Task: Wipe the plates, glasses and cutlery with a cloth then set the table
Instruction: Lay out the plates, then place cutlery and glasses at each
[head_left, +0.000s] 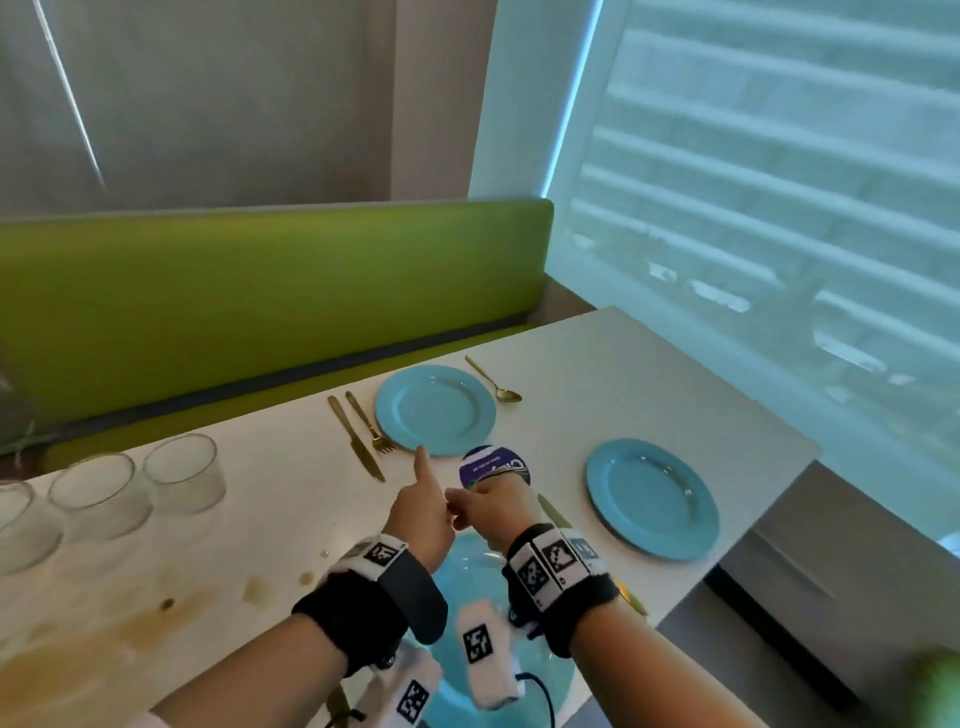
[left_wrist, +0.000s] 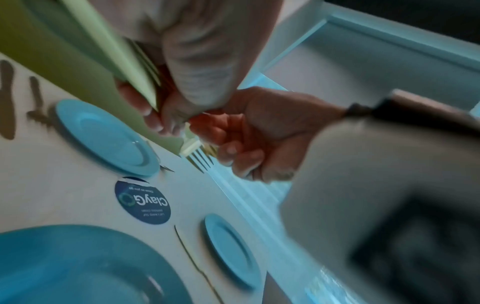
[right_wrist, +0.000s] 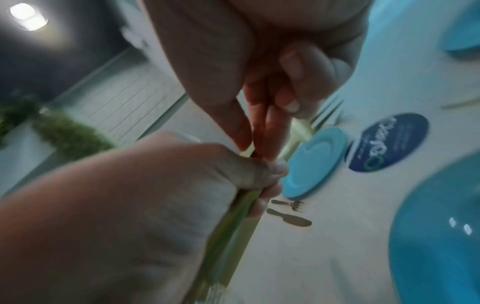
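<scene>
My two hands meet above the near blue plate. My left hand grips a pale green cloth with its index finger sticking out. My right hand pinches a gold fork; only the tines show below the cloth, and the handle is hidden between the hands. In the right wrist view the cloth runs through the left fist, right fingers pinching at its top. A far plate has a knife and fork on its left and a spoon on its right. Another plate lies right.
Three glasses stand in a row at the table's left. A round purple sticker sits between the plates. A gold knife lies left of the right plate. Brown stains mark the near left tabletop. A green bench runs behind.
</scene>
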